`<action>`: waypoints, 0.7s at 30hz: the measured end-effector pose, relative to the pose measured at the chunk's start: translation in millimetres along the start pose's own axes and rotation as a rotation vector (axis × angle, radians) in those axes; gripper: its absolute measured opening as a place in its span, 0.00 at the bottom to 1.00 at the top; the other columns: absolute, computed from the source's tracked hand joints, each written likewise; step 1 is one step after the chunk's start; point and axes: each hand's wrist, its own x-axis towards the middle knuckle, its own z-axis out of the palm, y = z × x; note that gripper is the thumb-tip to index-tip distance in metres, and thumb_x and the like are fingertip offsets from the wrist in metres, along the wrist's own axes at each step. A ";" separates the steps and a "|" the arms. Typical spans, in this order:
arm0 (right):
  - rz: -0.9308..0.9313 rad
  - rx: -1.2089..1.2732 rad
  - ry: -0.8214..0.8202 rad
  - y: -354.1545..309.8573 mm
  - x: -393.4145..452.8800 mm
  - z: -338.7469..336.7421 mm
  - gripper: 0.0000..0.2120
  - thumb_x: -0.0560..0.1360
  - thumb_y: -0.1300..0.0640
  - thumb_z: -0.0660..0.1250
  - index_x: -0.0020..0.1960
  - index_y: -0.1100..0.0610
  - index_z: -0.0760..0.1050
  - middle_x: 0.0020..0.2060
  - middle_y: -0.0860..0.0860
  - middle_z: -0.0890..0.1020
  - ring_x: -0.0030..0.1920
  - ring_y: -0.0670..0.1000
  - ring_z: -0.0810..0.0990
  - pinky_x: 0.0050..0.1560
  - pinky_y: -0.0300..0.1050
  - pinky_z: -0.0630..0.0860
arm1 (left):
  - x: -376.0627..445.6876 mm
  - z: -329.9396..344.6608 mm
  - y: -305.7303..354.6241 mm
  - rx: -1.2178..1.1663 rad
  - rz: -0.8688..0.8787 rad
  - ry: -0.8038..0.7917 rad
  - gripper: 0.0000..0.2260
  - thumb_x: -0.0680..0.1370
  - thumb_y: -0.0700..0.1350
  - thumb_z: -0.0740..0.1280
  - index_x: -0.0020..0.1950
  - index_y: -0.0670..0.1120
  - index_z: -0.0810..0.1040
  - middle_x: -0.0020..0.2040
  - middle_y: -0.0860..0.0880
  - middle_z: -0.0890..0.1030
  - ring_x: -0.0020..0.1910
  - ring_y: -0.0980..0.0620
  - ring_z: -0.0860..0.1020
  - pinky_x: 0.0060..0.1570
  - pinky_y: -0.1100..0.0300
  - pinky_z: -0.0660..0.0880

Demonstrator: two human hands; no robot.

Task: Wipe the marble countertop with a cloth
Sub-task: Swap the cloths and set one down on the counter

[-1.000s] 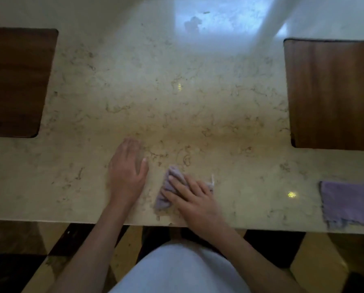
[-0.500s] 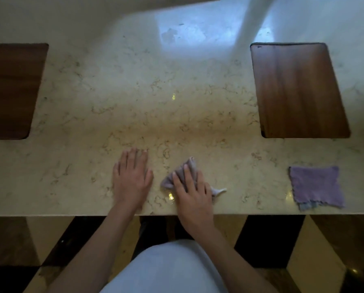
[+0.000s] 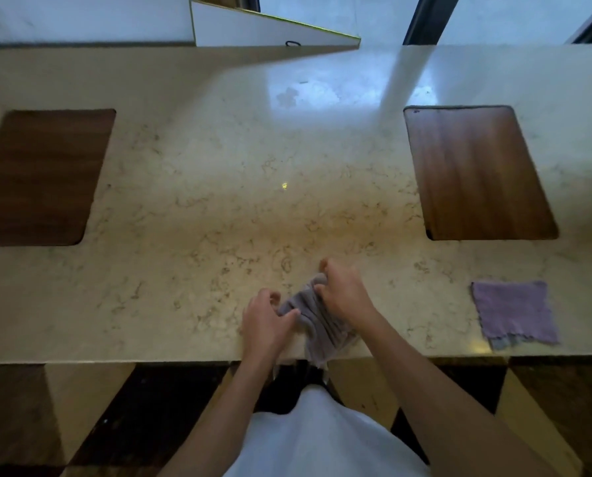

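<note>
We see the marble bench (image 3: 191, 173) from above, and both of our hands are on one crumpled grey-purple cloth (image 3: 317, 325) at the middle of the near edge. The cloth is bunched into ridges, and its lower end hangs over that near edge.

Our left hand (image 3: 265, 321) lies just left of the cloth, with its fingers (image 3: 289, 316) curled and pinching the cloth's left side. Our right hand (image 3: 344, 292) sits at the cloth's far end, its fingers bent down and closed on the fabric there, so both hands grip the same cloth. The two hands are close together, with the gathered fabric between them.

A second cloth (image 3: 514, 313), a paler purple, lies spread flat near the near edge towards the right end of the bench, well apart from our hands. One of its near corners looks slightly folded or frayed.

Two dark wooden panels are set into the marble: the left panel (image 3: 40, 177) near the left end, and the right panel (image 3: 477, 173) on the right side, beyond the flat cloth. A bright reflection lies across the far middle of the bench. A white angled board (image 3: 253, 29) stands along the far edge.
</note>
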 end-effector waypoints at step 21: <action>0.165 0.540 0.455 90.6 -104.3 -80.9 0.09 0.82 0.54 0.65 0.57 0.58 0.69 0.42 0.46 0.75 0.43 0.41 0.76 0.42 0.36 0.72 | -27.2 16.5 67.0 -0.465 0.302 -0.362 0.10 0.79 0.42 0.68 0.60 0.49 0.76 0.49 0.49 0.85 0.48 0.53 0.84 0.46 0.55 0.82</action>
